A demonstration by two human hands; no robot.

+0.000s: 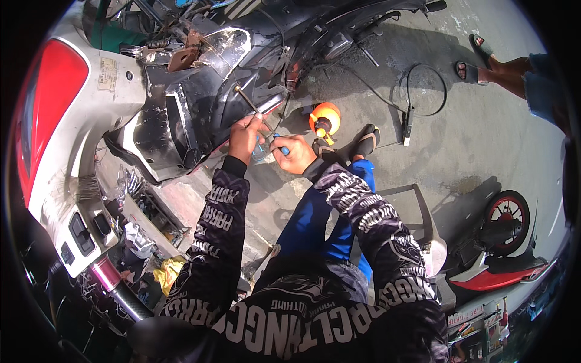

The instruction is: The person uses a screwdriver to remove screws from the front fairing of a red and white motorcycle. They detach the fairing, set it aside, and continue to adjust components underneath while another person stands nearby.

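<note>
So both hands are up in the middle of the view, close together, just this side of a scuffed dark motorbike body (212, 109). Left hand (244, 139) has its fingers closed around a thin metal rod (246, 100), which pokes out past the fingers toward the far left and ends in a brassy tip in front of the dark panels. Can't tell whether that tip touches the bike or just sits over it.

Right hand (295, 155) is just beside it, a bit nearer and to the right, curled in a fist around a tool with a blue handle (284, 150). Too small to say what kind of tool. There's another bit of blue (259, 151) under the left hand, and I can't tell if it's the same tool.

To the right of the hands there's a round orange bottle (327, 114) with a yellow nozzle on the concrete floor (387, 160), near the person's sandals. Further right, a black cable (446, 91) lies in a loop, and someone else's legs (507, 78) stand at the far right. A white and red scooter body (118, 75) fills the left side, and a red-rimmed wheel (507, 222) shows at the near right.
</note>
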